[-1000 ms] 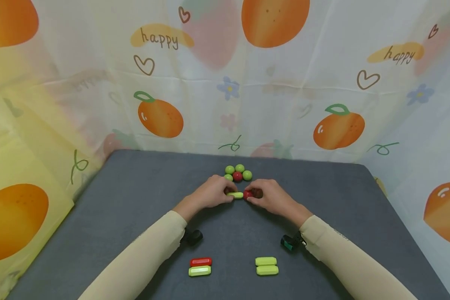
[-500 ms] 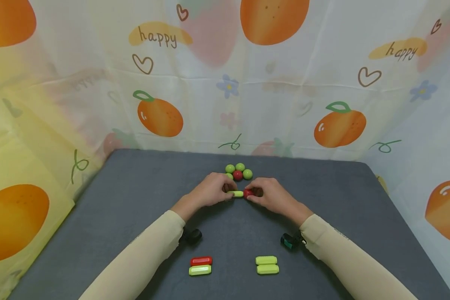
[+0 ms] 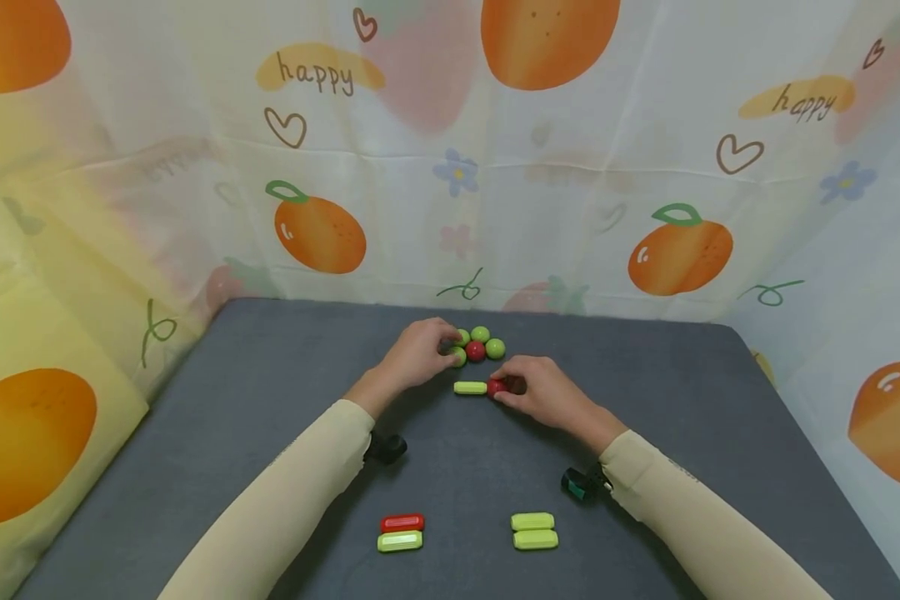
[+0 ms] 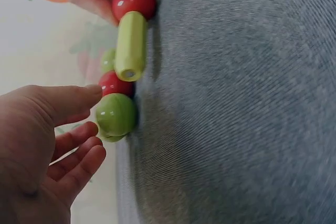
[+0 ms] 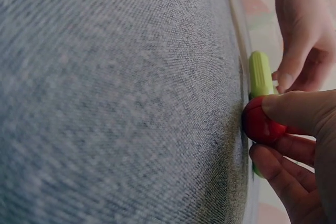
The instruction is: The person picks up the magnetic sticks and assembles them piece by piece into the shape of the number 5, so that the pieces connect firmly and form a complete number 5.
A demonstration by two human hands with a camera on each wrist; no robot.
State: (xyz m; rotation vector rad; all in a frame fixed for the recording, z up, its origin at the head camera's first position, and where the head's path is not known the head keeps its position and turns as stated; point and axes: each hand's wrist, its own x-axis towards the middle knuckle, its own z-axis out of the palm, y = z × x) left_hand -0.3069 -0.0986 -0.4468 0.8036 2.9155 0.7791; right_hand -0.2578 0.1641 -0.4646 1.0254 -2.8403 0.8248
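Observation:
My right hand (image 3: 543,390) pinches a red ball (image 5: 261,120) between thumb and fingers. Joined end to end with that ball is a light-green rod (image 3: 470,388), which points left and has a small metallic spot on its free end in the left wrist view. My left hand (image 3: 418,353) is at the left side of a cluster of green balls (image 4: 116,114) around another red ball (image 3: 476,351). Its thumb and fingers are spread beside the nearest green ball, with nothing gripped; whether a fingertip touches it I cannot tell.
Close to me on the dark grey cloth (image 3: 270,450) lie a red rod (image 3: 402,522) and a green rod (image 3: 400,542), side by side. Two more green rods (image 3: 535,540) lie to their right. A fruit-printed curtain (image 3: 540,208) hangs behind the table.
My left hand has let go of the green rod and moved up to the green balls. The right hand keeps its hold on the red ball in the same place.

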